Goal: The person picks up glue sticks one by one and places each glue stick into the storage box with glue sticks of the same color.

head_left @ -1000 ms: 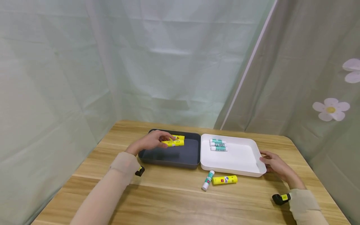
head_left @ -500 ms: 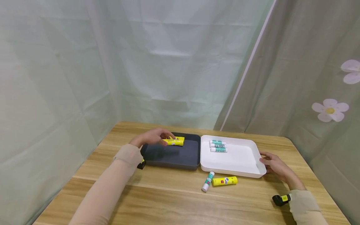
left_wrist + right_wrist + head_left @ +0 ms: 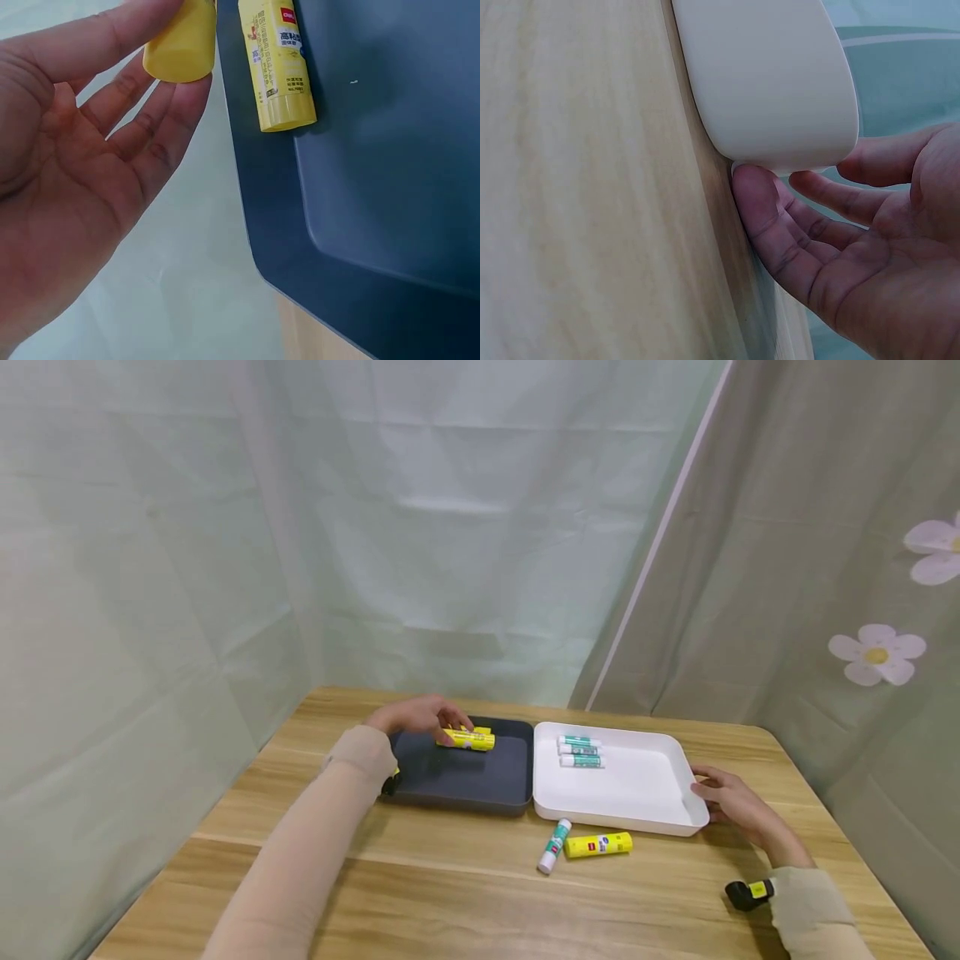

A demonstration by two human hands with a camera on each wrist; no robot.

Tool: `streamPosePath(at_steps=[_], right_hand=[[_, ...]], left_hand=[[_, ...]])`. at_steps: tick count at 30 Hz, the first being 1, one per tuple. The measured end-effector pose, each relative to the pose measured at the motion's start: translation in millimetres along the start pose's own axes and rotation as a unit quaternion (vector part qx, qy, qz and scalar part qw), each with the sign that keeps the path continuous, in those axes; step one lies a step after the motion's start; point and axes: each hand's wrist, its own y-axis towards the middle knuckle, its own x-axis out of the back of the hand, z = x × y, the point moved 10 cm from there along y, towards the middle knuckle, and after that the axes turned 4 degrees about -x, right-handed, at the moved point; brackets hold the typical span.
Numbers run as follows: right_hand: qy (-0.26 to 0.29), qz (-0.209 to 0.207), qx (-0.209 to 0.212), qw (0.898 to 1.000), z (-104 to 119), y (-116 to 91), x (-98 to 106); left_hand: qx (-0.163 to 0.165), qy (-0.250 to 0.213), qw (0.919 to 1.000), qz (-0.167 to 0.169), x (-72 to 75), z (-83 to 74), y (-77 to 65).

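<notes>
My left hand point(image 3: 426, 716) pinches a yellow glue stick point(image 3: 474, 742) by its end, over the far left part of the dark grey tray point(image 3: 480, 787). Behind it, a second yellow glue stick point(image 3: 281, 79) lies in that tray, close along its wall. The left wrist view shows the held stick's yellow end between thumb and fingers. At the right end of the white tray point(image 3: 637, 789), my right hand point(image 3: 738, 802) holds the edge. In the right wrist view, its thumb is at the rim and bent fingers point(image 3: 761, 199) touch the outer wall.
Several green-and-white glue sticks point(image 3: 582, 762) lie side by side in the white tray. Before the trays, another green-and-white glue stick point(image 3: 554, 847) and a yellow glue stick point(image 3: 598, 845) lie on the wooden table point(image 3: 450, 902). Curtains point(image 3: 480, 568) hang behind.
My left hand, still gripping the yellow glue stick, has shifted slightly to the right and away over the dark tray. My right hand stays on the white tray's edge.
</notes>
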Motion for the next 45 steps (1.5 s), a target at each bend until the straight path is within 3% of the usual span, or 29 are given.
streamPosePath(at_steps=[15, 27, 38, 45], right_hand=[[0.000, -0.003, 0.000, 1.000, -2, 2, 0], [-0.003, -0.003, -0.001, 1.000, 0, 3, -1], [0.001, -0.001, 0.001, 1.000, 2, 1, -2], [0.000, -0.002, -0.001, 1.000, 3, 0, -2]], left_hand=[[0.017, 0.017, 0.9995, 0.019, -1.4, 9.9, 11.6], [0.064, 0.028, 0.9972, 0.026, -3.2, 16.3, 16.8], [0.067, 0.067, 0.9952, 0.023, -4.3, 16.6, 20.1], [0.075, 0.063, 0.9949, 0.025, -8.6, 21.3, 22.5]])
